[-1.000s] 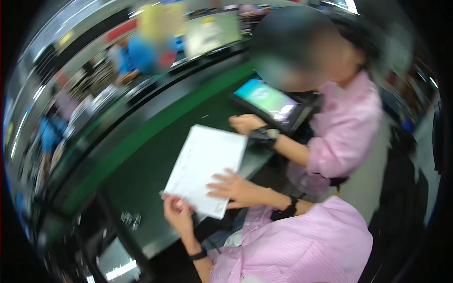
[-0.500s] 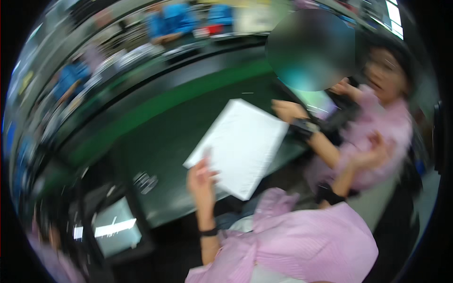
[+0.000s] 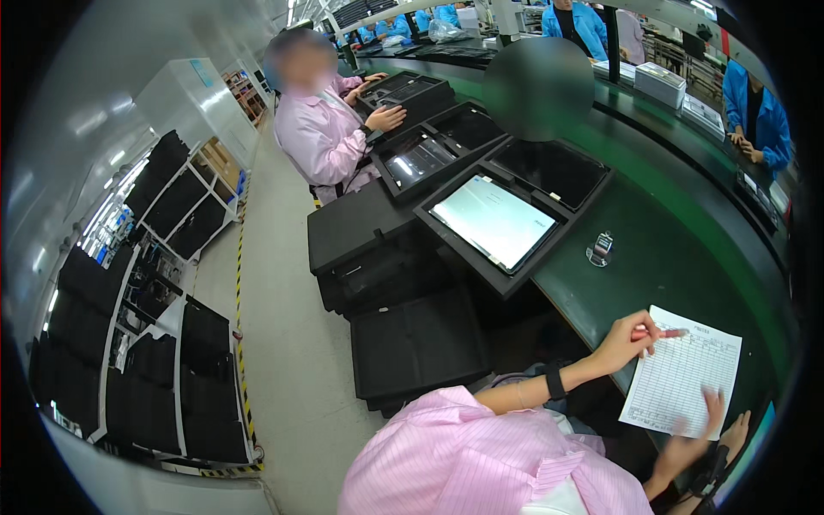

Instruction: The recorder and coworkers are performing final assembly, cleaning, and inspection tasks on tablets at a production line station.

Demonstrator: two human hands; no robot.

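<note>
white sheet: your paper (image 3: 687, 369) with printed grid lies at the right side of the view, on the green surface (image 3: 678, 257), close to its near edge.
your left hand: this hand (image 3: 633, 342) is closed, with fingers bent around a red pen (image 3: 672, 333), which lies over the upper left part of the paper.
your right hand: this hand (image 3: 691, 442) is blurred; its fingers look extended and apart, at the lower right part of the paper. nothing is seen in its hold, and i cannot tell if it presses on the paper.
neighbour at right: another person's hand (image 3: 735, 433) is just beside your right hand, at the rim of the view.
metal piece: one small silver thing (image 3: 600, 249) rests on the surface, between the paper and the black tray (image 3: 463, 246).
black tray: it carries a lit tablet (image 3: 493, 221) and, behind this one, a dark flat device (image 3: 549, 172).
neighbour at left: a person in a pink coat (image 3: 318, 142) stands with both hands at a black case (image 3: 408, 94).
floor side: black boxes (image 3: 416, 348) are piled beside the surface, near you.
</note>
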